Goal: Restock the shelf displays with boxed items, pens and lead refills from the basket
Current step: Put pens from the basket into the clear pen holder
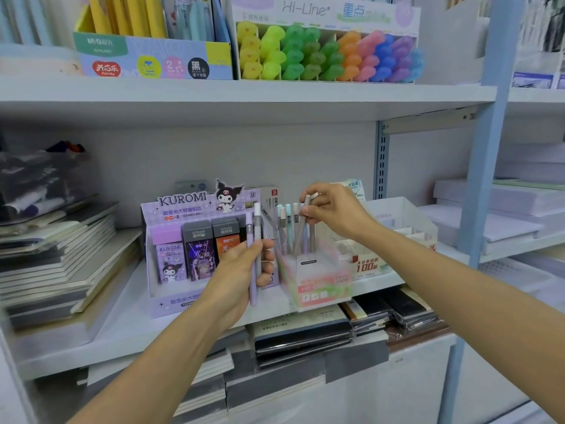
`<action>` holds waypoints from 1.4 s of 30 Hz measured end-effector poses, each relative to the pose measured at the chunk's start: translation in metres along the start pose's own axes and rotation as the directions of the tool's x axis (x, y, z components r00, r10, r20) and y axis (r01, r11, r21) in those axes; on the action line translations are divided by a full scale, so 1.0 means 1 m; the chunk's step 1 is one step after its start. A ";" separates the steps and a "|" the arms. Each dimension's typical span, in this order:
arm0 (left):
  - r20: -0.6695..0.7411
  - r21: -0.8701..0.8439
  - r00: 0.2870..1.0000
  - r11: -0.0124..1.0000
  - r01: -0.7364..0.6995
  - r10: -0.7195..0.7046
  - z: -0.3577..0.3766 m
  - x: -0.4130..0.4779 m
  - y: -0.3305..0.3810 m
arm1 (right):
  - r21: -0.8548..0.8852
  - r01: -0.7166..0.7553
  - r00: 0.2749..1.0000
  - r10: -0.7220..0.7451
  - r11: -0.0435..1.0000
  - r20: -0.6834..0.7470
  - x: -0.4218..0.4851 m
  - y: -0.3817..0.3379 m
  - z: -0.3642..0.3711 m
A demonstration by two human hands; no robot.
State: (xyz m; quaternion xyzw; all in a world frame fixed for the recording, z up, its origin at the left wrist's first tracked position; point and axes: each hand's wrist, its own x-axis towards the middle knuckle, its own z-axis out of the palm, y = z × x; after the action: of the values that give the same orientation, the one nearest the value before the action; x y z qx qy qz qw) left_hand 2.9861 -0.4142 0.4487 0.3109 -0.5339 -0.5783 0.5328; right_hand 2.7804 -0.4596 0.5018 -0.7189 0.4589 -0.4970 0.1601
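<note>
At nine o'clock on the white middle shelf (122, 325) stands the lilac cardboard Kuromi display (171, 209) of boxed lead refills. Just at its three o'clock edge the left hand (235, 276) is curled round two slim upright pens, a lilac pen (252, 289) and a grey white-capped pen (257, 237). Further toward three o'clock the right hand (336, 212) pinches the top of a plain grey pen (301, 231), its lower end among pastel pens in the clear plastic tub (318, 289). The tub looks light and sits near the shelf edge, so a sideways push could tip it or topple the standing pens. The loosely held pair might also slip. The pens look thin, smooth and matte. No basket shows.
</note>
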 end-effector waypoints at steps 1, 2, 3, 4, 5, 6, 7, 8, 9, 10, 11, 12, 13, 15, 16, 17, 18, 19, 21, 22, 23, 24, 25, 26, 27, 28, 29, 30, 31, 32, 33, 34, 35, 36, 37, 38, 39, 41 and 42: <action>0.019 0.007 1.000 1.000 -0.011 0.011 0.000 0.001 0.000 | -0.013 0.005 1.000 -0.005 1.000 0.017 0.000 0.000 0.001; 0.037 0.018 0.999 0.999 -0.026 0.025 0.000 0.001 -0.001 | -0.036 0.015 1.000 -0.014 0.999 0.026 0.001 0.000 0.003; 0.054 0.033 0.998 0.999 -0.043 0.041 0.000 0.002 -0.002 | -0.061 0.029 0.999 -0.028 0.998 0.023 0.002 -0.001 0.005; 0.068 0.046 0.996 0.997 -0.059 0.056 -0.001 0.002 -0.003 | -0.075 0.042 0.999 -0.042 0.996 0.009 0.004 -0.002 0.007; 0.077 0.055 0.995 0.996 -0.075 0.070 -0.001 0.002 -0.004 | -0.073 0.049 0.999 -0.050 0.996 -0.014 0.005 -0.002 0.010; 0.081 0.060 0.993 0.994 -0.089 0.084 -0.001 0.002 -0.005 | -0.068 0.054 0.998 -0.056 0.996 -0.039 0.006 -0.003 0.012; 0.081 0.063 0.992 0.993 -0.102 0.097 -0.001 0.002 -0.005 | -0.083 0.060 0.996 -0.065 0.995 -0.054 0.008 -0.002 0.014; 0.080 0.066 0.991 0.991 -0.113 0.108 -0.002 0.002 -0.006 | -0.125 0.066 0.996 -0.073 0.990 -0.054 0.008 -0.001 0.015; 0.080 0.070 0.990 0.990 -0.122 0.116 -0.002 0.002 -0.006 | -0.187 0.066 0.996 -0.075 0.980 -0.041 0.009 0.000 0.018; 0.081 0.074 0.989 0.989 -0.128 0.122 -0.002 0.002 -0.005 | -0.249 0.062 0.997 -0.070 0.967 -0.027 0.009 0.001 0.020; 0.081 0.077 0.989 0.988 -0.131 0.124 -0.002 0.002 -0.005 | -0.295 0.054 0.998 -0.063 0.954 -0.020 0.009 0.000 0.021; 0.079 0.080 0.989 0.988 -0.131 0.125 -0.003 0.001 -0.005 | -0.312 0.047 0.998 -0.058 0.949 -0.027 0.009 -0.001 0.021; 0.077 0.081 0.989 0.988 -0.132 0.125 -0.003 0.001 -0.004 | -0.298 0.041 0.997 -0.059 0.954 -0.053 0.010 -0.004 0.019; 0.070 0.085 0.989 0.987 -0.133 0.127 -0.003 0.000 -0.004 | -0.137 0.023 0.990 -0.042 0.990 -0.135 0.008 -0.014 0.011; 0.064 0.091 0.990 0.987 -0.133 0.128 -0.002 0.000 -0.003 | -0.003 0.012 0.988 -0.012 1.000 -0.151 0.005 -0.019 0.007; 0.058 0.098 0.990 0.986 -0.134 0.129 -0.002 0.000 -0.003 | 0.126 -0.002 0.992 0.018 0.992 -0.122 0.001 -0.025 0.004; 0.052 0.104 0.990 0.985 -0.136 0.131 0.000 0.000 -0.003 | 0.210 -0.022 0.998 0.035 0.977 -0.061 -0.004 -0.030 0.003; 0.046 0.107 0.990 0.984 -0.139 0.135 0.002 0.000 -0.003 | 0.246 -0.042 0.999 0.043 0.968 0.003 -0.010 -0.034 0.004; 0.040 0.116 0.989 0.983 -0.144 0.140 0.007 0.000 -0.004 | 0.276 -0.059 0.997 0.044 0.959 0.061 -0.017 -0.039 0.012; 0.042 0.119 0.989 0.982 -0.145 0.141 0.010 0.000 -0.004 | 0.300 -0.060 0.997 0.045 0.952 0.057 -0.018 -0.040 0.014; 0.047 0.119 0.989 0.982 -0.146 0.142 0.012 0.000 -0.004 | 0.332 -0.065 0.997 0.051 0.941 0.052 -0.019 -0.041 0.016; 0.051 0.113 0.988 0.983 -0.147 0.142 0.014 -0.001 -0.004 | 0.362 -0.076 0.997 0.060 0.929 0.056 -0.020 -0.042 0.015; 0.054 0.104 0.988 0.984 -0.147 0.142 0.015 -0.002 -0.005 | 0.386 -0.091 0.995 0.067 0.918 0.075 -0.021 -0.043 0.014; 0.053 0.094 0.988 0.985 -0.146 0.142 0.016 -0.002 -0.005 | 0.406 -0.111 0.992 0.075 0.907 0.105 -0.022 -0.043 0.012; 0.052 0.086 0.989 0.986 -0.143 0.139 0.016 -0.003 -0.005 | 0.419 -0.132 0.987 0.081 0.898 0.136 -0.024 -0.043 0.010; 0.052 0.079 0.989 0.987 -0.139 0.135 0.016 -0.003 -0.005 | 0.424 -0.147 0.983 0.085 0.894 0.160 -0.025 -0.043 0.009; 0.058 0.069 0.990 0.989 -0.133 0.130 0.016 -0.003 -0.004 | 0.421 -0.150 0.982 0.086 0.895 0.166 -0.026 -0.043 0.007; 0.067 0.059 0.990 0.990 -0.125 0.121 0.016 -0.004 -0.003 | 0.416 -0.142 0.985 0.086 0.898 0.150 -0.025 -0.045 0.005; 0.076 0.052 0.991 0.992 -0.113 0.109 0.016 -0.004 -0.002 | 0.420 -0.124 0.990 0.084 0.899 0.112 -0.024 -0.046 0.000; 0.082 0.044 0.992 0.994 -0.100 0.096 0.015 -0.004 -0.001 | 0.436 -0.098 0.995 0.081 0.895 0.058 -0.022 -0.047 -0.005; 0.082 0.037 0.993 0.995 -0.089 0.086 0.015 -0.004 0.000 | 0.458 -0.067 0.997 0.079 0.887 -0.005 -0.018 -0.049 -0.011; 0.075 0.041 0.994 0.995 -0.087 0.084 0.013 -0.005 0.001 | 0.471 -0.038 0.994 0.079 0.881 -0.069 -0.015 -0.050 -0.018; 0.063 0.062 0.994 0.994 -0.090 0.086 0.012 -0.006 0.002 | 0.465 -0.012 0.989 0.080 0.885 -0.127 -0.012 -0.049 -0.025; 0.049 0.096 0.995 0.991 -0.094 0.089 0.010 -0.007 0.003 | 0.442 0.008 0.981 0.078 0.897 -0.176 -0.009 -0.048 -0.030; 0.034 0.135 0.995 0.986 -0.095 0.091 0.009 -0.008 0.004 | 0.413 0.020 0.975 0.074 0.911 -0.211 -0.007 -0.044 -0.033; 0.016 0.176 0.995 0.980 -0.095 0.093 0.007 -0.008 0.004 | 0.378 0.018 0.970 0.075 0.926 -0.230 -0.006 -0.040 -0.032; 0.001 0.214 0.995 0.972 -0.094 0.096 0.006 -0.008 0.004 | 0.332 0.002 0.971 0.078 0.943 -0.228 -0.006 -0.035 -0.029; -0.016 0.248 0.995 0.964 -0.095 0.102 0.006 -0.007 0.003 | 0.211 -0.046 0.980 0.085 0.976 -0.180 -0.009 -0.022 -0.018; -0.019 0.245 0.994 0.965 -0.098 0.106 0.007 -0.007 0.003 | 0.166 -0.060 0.983 0.087 0.984 -0.160 -0.010 -0.015 -0.011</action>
State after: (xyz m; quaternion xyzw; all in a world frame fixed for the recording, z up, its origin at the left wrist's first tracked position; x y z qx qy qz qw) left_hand 2.9822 -0.4055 0.4516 0.3554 -0.6074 -0.4753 0.5280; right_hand 2.7774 -0.4411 0.5115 -0.6423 0.4552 -0.5844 0.1970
